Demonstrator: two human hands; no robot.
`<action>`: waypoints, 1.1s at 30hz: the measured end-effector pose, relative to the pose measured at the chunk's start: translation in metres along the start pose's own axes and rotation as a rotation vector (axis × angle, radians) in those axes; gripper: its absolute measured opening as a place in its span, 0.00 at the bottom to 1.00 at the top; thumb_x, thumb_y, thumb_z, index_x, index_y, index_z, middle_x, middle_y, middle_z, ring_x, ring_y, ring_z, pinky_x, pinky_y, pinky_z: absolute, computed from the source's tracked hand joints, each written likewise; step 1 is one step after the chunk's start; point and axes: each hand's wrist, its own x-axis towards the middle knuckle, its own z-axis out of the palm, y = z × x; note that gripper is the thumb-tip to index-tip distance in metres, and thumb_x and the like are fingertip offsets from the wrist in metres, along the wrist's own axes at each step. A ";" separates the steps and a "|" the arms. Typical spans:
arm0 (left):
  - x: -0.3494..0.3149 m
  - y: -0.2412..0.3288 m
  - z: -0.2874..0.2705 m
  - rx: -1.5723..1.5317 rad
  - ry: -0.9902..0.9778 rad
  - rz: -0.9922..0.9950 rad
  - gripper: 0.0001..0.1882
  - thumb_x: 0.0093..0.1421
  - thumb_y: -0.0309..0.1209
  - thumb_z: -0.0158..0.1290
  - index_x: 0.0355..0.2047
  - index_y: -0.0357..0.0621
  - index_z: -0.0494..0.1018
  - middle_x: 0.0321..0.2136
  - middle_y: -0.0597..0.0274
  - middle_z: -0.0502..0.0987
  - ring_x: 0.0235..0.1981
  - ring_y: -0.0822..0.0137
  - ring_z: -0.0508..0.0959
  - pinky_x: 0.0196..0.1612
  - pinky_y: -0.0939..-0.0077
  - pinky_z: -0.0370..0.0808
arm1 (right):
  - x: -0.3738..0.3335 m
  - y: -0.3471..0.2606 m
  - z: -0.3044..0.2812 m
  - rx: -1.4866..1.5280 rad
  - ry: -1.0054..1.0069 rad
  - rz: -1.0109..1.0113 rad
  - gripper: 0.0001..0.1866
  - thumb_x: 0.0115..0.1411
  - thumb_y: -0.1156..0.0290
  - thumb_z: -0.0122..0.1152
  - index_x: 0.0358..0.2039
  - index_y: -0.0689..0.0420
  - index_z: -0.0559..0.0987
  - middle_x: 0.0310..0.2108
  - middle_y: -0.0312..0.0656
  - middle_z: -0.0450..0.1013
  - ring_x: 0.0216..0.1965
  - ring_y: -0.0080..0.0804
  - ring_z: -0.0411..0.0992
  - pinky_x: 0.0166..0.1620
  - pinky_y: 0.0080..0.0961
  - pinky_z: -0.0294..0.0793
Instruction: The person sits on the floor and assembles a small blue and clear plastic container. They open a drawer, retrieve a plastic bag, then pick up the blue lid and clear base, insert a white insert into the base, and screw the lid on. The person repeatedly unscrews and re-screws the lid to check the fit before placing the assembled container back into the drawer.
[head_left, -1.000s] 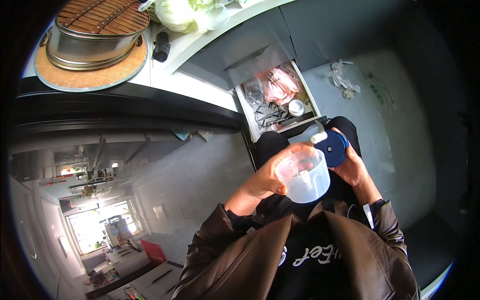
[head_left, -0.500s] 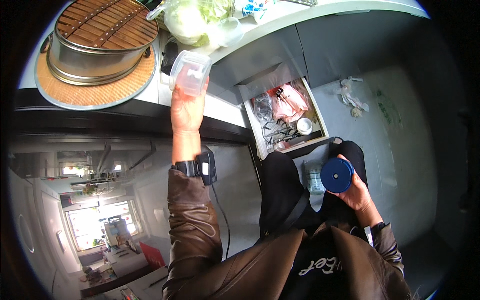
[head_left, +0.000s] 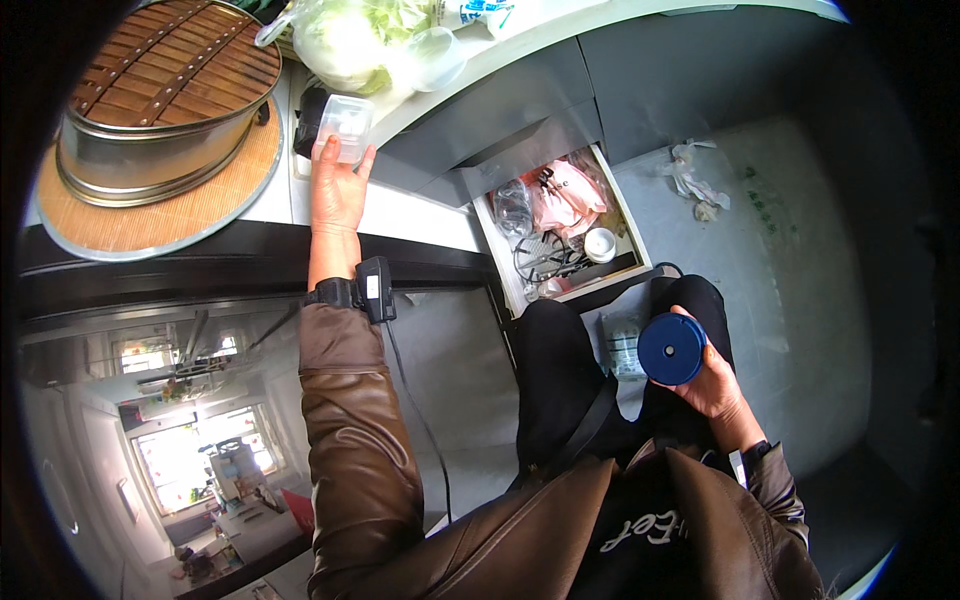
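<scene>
One clear cup I see left of drawer, left hand touching, fingers' hold I cannot tell; right hand, right of drawer, fingers gripping blue lid.

- Left hand is over the counter, fingers touching a clear tub
- Right hand holds a round blue lid
- Open drawer holds a pink bundle and white container
- Steel pot stands on a round mat
</scene>
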 end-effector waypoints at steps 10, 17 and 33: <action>-0.177 -0.021 0.065 0.368 -0.376 -0.257 0.53 0.46 0.27 0.74 0.70 0.46 0.58 0.61 0.58 0.71 0.61 0.64 0.73 0.63 0.65 0.74 | -0.005 0.003 0.014 -0.069 -0.013 -0.066 0.49 0.60 0.49 0.74 0.76 0.42 0.58 0.70 0.45 0.63 0.69 0.48 0.66 0.63 0.50 0.76; -0.272 -0.055 0.133 0.544 -0.758 -0.527 0.56 0.44 0.25 0.75 0.73 0.46 0.59 0.63 0.55 0.69 0.64 0.62 0.70 0.65 0.63 0.71 | -0.010 0.011 0.036 -0.227 0.052 -0.183 0.47 0.59 0.54 0.76 0.74 0.44 0.60 0.67 0.43 0.63 0.68 0.42 0.65 0.65 0.51 0.73; -0.279 -0.064 0.214 0.980 -0.823 -0.359 0.37 0.57 0.60 0.66 0.51 0.43 0.70 0.41 0.47 0.81 0.45 0.57 0.83 0.48 0.62 0.79 | -0.019 0.030 0.037 -0.455 0.125 -0.171 0.45 0.61 0.59 0.75 0.73 0.40 0.60 0.60 0.42 0.68 0.59 0.36 0.69 0.59 0.36 0.72</action>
